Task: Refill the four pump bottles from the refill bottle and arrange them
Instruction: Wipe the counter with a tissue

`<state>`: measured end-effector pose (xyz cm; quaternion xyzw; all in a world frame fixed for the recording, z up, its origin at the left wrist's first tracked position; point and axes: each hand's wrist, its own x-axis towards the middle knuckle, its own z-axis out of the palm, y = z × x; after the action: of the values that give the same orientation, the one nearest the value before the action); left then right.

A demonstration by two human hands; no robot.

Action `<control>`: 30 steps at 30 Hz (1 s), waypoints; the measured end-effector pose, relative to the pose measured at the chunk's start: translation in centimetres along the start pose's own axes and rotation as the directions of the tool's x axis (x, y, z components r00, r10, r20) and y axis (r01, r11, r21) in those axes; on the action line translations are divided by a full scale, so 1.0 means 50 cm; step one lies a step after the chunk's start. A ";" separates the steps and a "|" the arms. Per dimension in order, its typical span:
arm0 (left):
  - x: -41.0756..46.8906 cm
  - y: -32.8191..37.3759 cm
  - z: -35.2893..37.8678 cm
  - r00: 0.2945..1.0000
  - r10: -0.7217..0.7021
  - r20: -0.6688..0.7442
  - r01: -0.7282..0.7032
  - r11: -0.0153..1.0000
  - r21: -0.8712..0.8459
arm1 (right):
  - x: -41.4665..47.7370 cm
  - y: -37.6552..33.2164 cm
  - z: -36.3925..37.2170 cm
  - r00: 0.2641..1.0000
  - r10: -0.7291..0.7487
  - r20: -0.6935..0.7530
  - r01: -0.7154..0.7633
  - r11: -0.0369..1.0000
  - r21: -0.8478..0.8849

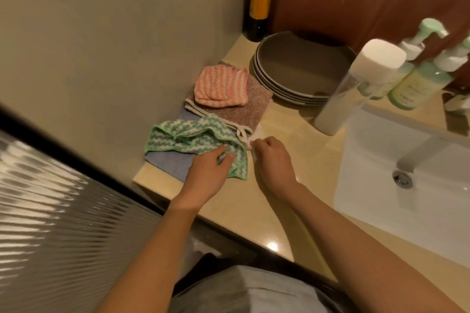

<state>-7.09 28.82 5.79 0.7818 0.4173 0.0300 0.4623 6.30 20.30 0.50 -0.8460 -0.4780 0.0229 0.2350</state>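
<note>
The one refill bottle (pixel 356 89) is standing capped beside the sink (pixel 381 150), two pump bottles (pixel 419 84) just behind it — the other two aren't showing. No pouring yet, I judge: my left hand (pixel 206 175) is gripping the green cloth (pixel 183 134), my right hand (pixel 272 160) pinching a white scrap (pixel 251 146). Next I'm needing both hands freed for that cap (pixel 381 56).

A home bathroom: white sink (pixel 381 173), beige counter (pixel 279 134), folded cloths (pixel 221 85).
</note>
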 end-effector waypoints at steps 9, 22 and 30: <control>-0.022 -0.008 0.055 0.983 0.062 -0.172 -0.080 0.992 -0.098 | -0.186 0.008 -0.063 0.975 0.065 0.211 -0.111 0.971 0.212; -0.064 0.069 0.164 0.968 0.250 -0.020 -0.249 0.947 -0.203 | -0.377 0.260 -0.293 0.814 0.528 0.242 -0.552 0.832 0.042; -0.079 0.079 0.193 0.955 0.293 0.052 -0.282 0.946 -0.159 | -0.320 0.191 -0.230 0.857 0.494 0.150 -0.510 0.855 0.094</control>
<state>-3.01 18.50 4.57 0.7980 0.2780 0.0989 0.5255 8.28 -1.27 3.75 -0.9213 -0.2513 0.1654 0.2464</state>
